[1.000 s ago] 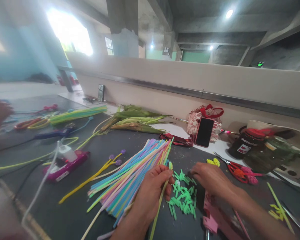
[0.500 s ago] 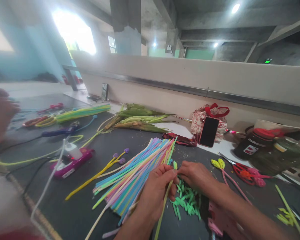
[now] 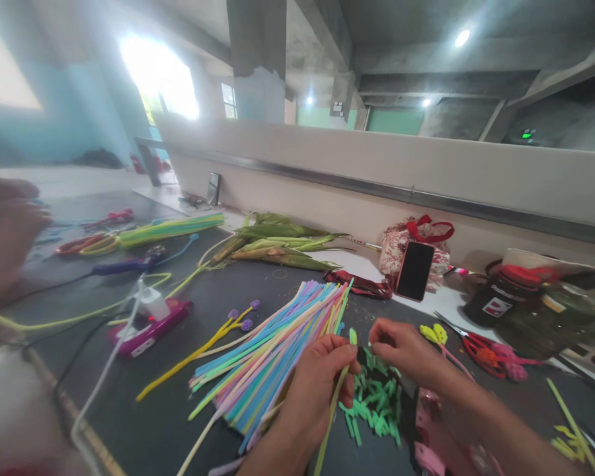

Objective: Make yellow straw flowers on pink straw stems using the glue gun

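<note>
My left hand (image 3: 322, 370) pinches a long yellow-green pipe cleaner (image 3: 333, 416) between thumb and fingers. A short pale green tip (image 3: 353, 337) stands up above the thumb. Just right of it and apart, my right hand (image 3: 401, 350) has its fingers curled into a pinch; whether anything small is in them is hidden. Beneath both hands lies a pile of short cut green pipe cleaner pieces (image 3: 377, 403). To the left of my left hand, a thick bundle of pastel pipe cleaners (image 3: 272, 357) is spread on the dark table (image 3: 173, 423).
Left are a yellow stem with purple balls (image 3: 203, 347), a pink power strip (image 3: 151, 330) with cords and a glue gun (image 3: 119, 266). Corn husks (image 3: 277, 244) and a phone (image 3: 414, 271) lie behind. Right are red-handled scissors (image 3: 476, 350) and a dark bottle (image 3: 498, 297). Another person's hand (image 3: 10, 225) is far left.
My right hand has drawn slightly right, away from my left hand, opening a gap between them. My left hand keeps its hold on the pipe cleaner. The whole view has shifted slightly.
</note>
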Demonstrator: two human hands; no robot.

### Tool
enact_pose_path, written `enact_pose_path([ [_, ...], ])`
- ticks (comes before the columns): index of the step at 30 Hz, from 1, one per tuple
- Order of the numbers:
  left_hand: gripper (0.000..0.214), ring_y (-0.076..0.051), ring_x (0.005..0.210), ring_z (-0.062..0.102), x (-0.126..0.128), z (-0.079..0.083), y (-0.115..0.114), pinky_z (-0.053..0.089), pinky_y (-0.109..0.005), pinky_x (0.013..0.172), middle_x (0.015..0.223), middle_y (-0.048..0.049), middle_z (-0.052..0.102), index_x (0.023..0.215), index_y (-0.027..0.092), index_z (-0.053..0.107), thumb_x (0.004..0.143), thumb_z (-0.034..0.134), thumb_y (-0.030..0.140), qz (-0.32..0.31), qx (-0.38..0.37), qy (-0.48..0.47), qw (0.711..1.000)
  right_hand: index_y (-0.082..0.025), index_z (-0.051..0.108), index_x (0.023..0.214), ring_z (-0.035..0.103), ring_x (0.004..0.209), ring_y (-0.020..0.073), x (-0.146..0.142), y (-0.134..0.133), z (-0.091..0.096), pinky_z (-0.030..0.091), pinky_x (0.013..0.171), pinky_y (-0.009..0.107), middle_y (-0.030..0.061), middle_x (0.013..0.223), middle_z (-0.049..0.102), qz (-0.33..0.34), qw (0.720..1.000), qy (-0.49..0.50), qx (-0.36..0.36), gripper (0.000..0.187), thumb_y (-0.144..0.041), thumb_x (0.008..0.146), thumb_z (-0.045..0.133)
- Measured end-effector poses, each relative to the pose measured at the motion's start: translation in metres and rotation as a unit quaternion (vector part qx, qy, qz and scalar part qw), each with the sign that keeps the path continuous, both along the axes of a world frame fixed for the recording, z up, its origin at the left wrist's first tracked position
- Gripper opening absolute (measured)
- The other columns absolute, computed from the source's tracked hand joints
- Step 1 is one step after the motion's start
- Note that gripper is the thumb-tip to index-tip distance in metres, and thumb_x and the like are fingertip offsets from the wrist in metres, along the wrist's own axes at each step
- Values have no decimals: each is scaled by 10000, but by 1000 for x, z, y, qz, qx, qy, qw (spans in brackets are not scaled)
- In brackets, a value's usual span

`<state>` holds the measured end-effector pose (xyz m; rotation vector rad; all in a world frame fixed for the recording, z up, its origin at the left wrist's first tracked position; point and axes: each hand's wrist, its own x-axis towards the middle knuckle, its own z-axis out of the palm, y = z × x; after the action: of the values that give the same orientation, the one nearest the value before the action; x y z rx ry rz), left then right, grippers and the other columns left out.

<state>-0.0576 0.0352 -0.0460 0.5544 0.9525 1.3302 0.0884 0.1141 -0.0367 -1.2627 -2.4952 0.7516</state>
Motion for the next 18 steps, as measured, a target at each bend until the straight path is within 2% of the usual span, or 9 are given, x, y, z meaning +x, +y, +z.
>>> enact_pose_path([
  [2, 138, -36, 313, 373, 2, -2, 0, 279, -148, 300, 504, 38, 548, 629, 164, 475, 704, 565, 237, -28, -5, -9, 1000, -164, 551, 868, 500, 505, 103, 11, -12, 8, 366, 457, 196, -42, 600, 496, -26, 997, 56, -45, 163, -194, 800, 406],
  [4, 149, -35, 307, 370, 5, -6, -1, 276, -147, 290, 502, 38, 548, 620, 165, 469, 695, 573, 242, -63, -10, -23, 998, -166, 545, 1039, 488, 505, 94, 22, -27, 10, 371, 460, 197, -40, 642, 504, -65, 978, 150, -126, 255, -261, 825, 441],
  [6, 144, -35, 307, 374, 8, -9, -4, 275, -143, 286, 511, 39, 552, 633, 166, 470, 693, 575, 244, -93, -16, -33, 995, -188, 593, 1042, 486, 500, 92, 32, -40, 8, 377, 478, 202, -42, 622, 534, -106, 928, 268, -238, 283, -290, 781, 554],
  [8, 141, -36, 305, 379, 11, -11, -7, 275, -142, 283, 510, 38, 556, 640, 166, 477, 687, 582, 248, -123, -27, -35, 991, -197, 663, 880, 492, 473, 92, 42, -49, 3, 375, 474, 200, -44, 541, 559, -132, 874, 348, -312, 183, -288, 723, 649],
  [11, 147, -34, 309, 398, 15, -7, -12, 274, -137, 290, 509, 30, 574, 633, 159, 491, 665, 600, 252, -155, -34, -28, 987, -204, 680, 752, 520, 474, 93, 51, -59, 2, 385, 475, 186, -31, 510, 607, -149, 854, 379, -324, 114, -306, 706, 700],
  [15, 165, -9, 284, 357, 19, -2, -14, 175, -128, 277, 498, 38, 587, 618, 158, 489, 638, 629, 243, -165, -59, 9, 984, -186, 709, 650, 525, 510, 75, 50, -67, 10, 396, 475, 162, -22, 634, 633, -161, 837, 449, -269, 155, -307, 597, 789],
  [18, 191, -9, 268, 333, 21, -3, -13, 137, -137, 267, 497, 41, 594, 636, 166, 484, 642, 638, 279, -168, -58, 51, 983, -215, 717, 734, 516, 482, 70, 45, -70, 15, 392, 456, 157, -43, 588, 607, -184, 818, 475, -268, 182, -286, 588, 799],
])
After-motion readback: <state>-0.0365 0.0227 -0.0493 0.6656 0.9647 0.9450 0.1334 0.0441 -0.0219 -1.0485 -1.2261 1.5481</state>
